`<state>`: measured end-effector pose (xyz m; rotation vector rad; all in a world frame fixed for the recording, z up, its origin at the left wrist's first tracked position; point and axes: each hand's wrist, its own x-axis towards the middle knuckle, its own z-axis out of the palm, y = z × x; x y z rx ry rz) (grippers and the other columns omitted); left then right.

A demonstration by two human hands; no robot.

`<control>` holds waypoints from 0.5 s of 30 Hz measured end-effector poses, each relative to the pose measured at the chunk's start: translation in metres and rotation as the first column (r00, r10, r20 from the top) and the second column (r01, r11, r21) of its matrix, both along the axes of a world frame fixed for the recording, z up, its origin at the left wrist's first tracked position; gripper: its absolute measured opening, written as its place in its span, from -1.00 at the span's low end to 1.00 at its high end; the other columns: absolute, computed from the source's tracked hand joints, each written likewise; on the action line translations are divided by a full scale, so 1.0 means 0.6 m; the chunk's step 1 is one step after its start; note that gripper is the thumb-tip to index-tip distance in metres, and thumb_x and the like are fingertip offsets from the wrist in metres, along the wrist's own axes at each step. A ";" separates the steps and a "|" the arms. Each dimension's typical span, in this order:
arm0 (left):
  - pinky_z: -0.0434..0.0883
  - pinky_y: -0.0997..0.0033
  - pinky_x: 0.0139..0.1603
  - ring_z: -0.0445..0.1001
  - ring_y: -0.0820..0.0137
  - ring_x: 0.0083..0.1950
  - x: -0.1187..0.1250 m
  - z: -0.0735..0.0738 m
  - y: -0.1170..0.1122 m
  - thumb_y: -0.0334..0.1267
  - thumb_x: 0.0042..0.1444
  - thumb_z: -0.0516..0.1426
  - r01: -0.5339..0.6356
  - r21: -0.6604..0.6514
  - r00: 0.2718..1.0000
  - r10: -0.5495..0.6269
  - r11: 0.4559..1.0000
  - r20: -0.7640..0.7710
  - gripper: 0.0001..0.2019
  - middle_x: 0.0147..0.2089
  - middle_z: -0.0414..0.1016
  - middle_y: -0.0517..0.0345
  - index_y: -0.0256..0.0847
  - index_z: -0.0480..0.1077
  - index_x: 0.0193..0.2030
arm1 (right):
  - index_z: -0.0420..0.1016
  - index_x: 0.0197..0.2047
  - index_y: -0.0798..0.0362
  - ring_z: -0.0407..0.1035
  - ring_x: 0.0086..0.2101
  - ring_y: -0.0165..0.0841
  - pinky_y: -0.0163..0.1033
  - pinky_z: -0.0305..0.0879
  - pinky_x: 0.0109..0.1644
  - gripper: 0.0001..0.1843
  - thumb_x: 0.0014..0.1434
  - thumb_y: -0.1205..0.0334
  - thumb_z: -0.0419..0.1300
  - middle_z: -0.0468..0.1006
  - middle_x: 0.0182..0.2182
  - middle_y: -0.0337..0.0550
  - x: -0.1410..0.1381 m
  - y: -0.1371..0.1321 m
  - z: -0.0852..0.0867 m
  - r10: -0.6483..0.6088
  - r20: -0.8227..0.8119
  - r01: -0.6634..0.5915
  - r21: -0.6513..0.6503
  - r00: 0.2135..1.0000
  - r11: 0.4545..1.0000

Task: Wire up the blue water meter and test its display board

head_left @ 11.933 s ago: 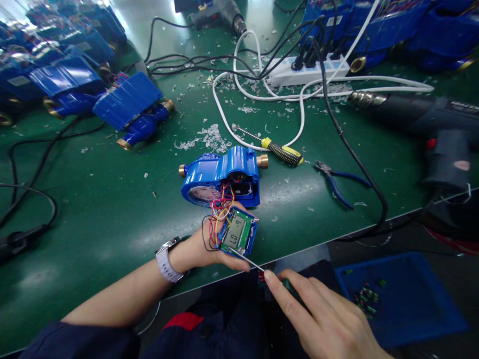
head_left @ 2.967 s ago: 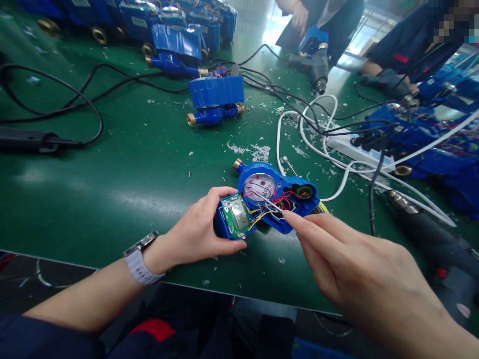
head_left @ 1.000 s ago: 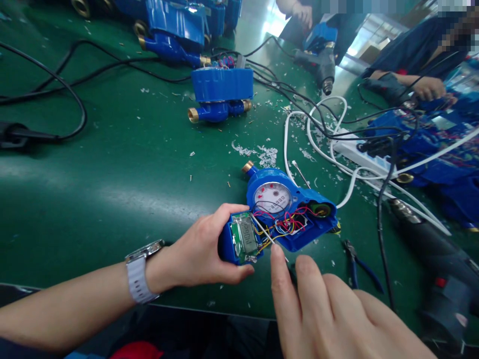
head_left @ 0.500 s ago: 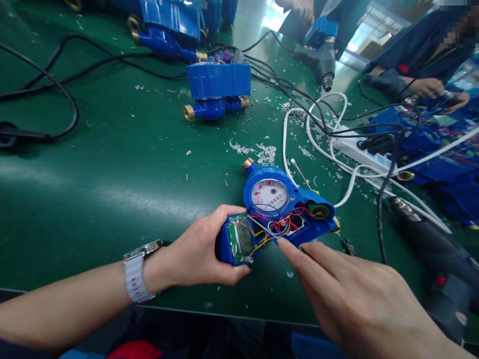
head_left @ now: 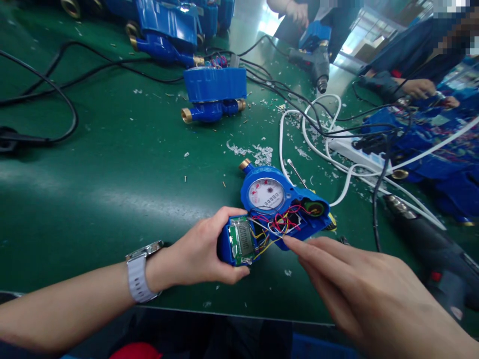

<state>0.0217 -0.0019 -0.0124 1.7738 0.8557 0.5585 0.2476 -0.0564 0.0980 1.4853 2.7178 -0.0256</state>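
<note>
My left hand [head_left: 202,244] is wrapped round a small blue display module [head_left: 243,239], its green circuit board and LCD facing up. Digits show on the LCD. Just beyond lies a blue water meter [head_left: 266,194] with a round white dial and a brass threaded end. Its side compartment is uncovered, with red, yellow and white wires [head_left: 280,222] and a round green-rimmed part [head_left: 314,208] inside. Wires link compartment and module. My right hand [head_left: 348,279] is closed at the compartment's near edge, fingertips together at the end of a white wire [head_left: 275,233].
Another blue water meter [head_left: 215,92] stands farther back, with more behind it. A screwdriver [head_left: 297,173], white power strip [head_left: 355,149], cables and a heat gun [head_left: 430,239] lie to the right. Plastic scraps and screws litter the green table [head_left: 112,164]. Co-workers' hands [head_left: 421,89] are at the far right.
Digits now stand out on the LCD, which looked dark before. My right fingertips have shifted slightly right along the compartment edge. My left hand keeps its hold on the module.
</note>
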 end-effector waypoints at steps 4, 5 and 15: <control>0.50 0.19 -0.12 0.56 0.17 -0.09 -0.001 0.001 -0.001 -0.17 -0.16 0.32 0.000 0.018 1.000 0.000 1.000 -0.021 -0.25 -0.03 0.52 -0.01 -0.19 0.11 0.16 | 0.42 0.07 0.14 0.44 -0.51 -0.34 -0.32 0.29 -0.54 -0.47 0.01 0.53 0.02 0.52 -0.40 -0.15 -0.016 -0.005 0.016 0.097 0.164 -0.105 0.036 0.982 0.994; 0.50 0.18 -0.11 0.56 0.16 -0.08 -0.001 0.002 -0.001 -0.16 -0.16 0.33 0.000 0.020 1.000 0.001 1.000 -0.025 -0.25 -0.02 0.52 -0.02 -0.19 0.11 0.16 | 0.42 0.07 0.15 0.43 -0.51 -0.33 -0.31 0.28 -0.54 -0.47 0.00 0.51 0.03 0.51 -0.41 -0.14 -0.021 -0.006 0.019 0.111 0.200 -0.125 0.061 0.973 0.990; 0.50 0.16 -0.13 0.56 0.14 -0.08 -0.003 0.012 -0.003 -0.11 -0.15 0.33 -0.019 0.030 0.998 0.021 0.999 -0.066 -0.23 -0.02 0.52 -0.03 -0.22 0.11 0.18 | 0.54 -0.16 0.22 0.24 -0.65 -0.40 -0.32 0.03 -0.62 -0.76 0.14 0.51 0.10 0.34 -0.64 -0.20 -0.106 -0.024 0.039 0.053 0.399 -0.136 0.182 0.916 0.974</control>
